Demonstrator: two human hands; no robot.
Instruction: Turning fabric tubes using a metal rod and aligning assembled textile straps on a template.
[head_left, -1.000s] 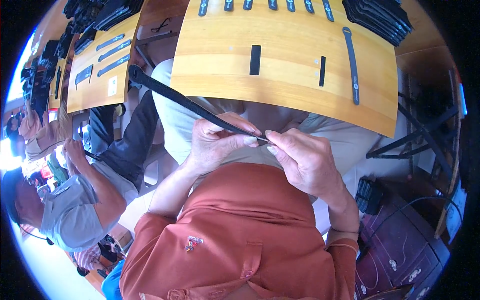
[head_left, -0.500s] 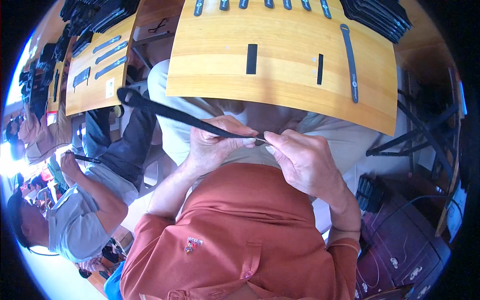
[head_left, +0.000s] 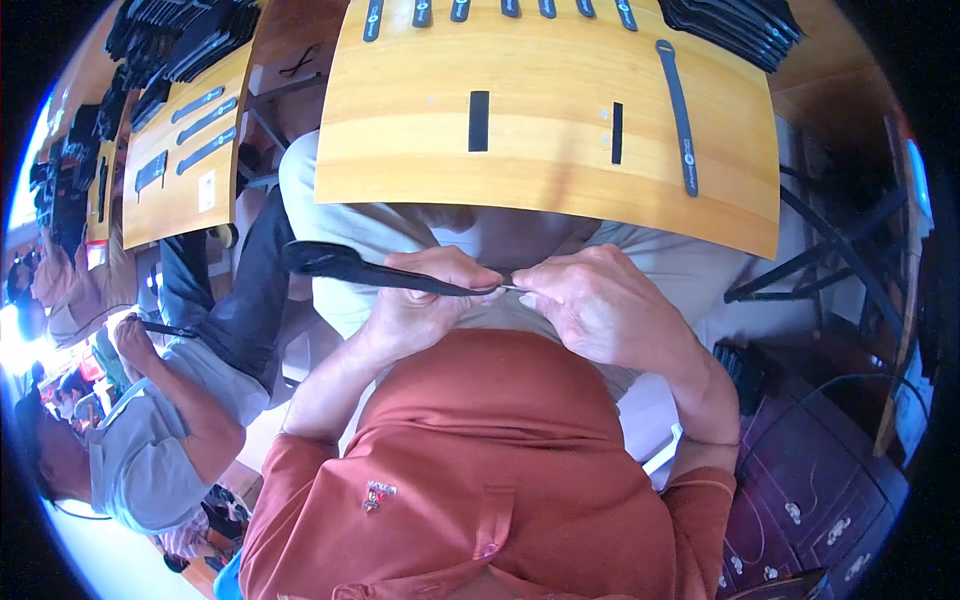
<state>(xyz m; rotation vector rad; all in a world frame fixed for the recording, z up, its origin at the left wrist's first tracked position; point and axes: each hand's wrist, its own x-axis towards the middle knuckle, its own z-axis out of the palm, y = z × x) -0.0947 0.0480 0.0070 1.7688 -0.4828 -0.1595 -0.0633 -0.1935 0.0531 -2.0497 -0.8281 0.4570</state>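
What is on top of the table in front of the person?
On the table lie a row of dark straps, one separate long strap, two black strips and a black stack. Whatever lies beneath the stack is covered.

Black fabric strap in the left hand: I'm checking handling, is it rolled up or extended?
Extended: the black fabric strap reaches leftward past the left hand. I cannot tell whether its pinched end is folded.

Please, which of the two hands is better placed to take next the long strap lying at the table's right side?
Probably the right hand: it is nearer to that dark grey strap, while the left hand grips the black strap, though it also pinches something thin.
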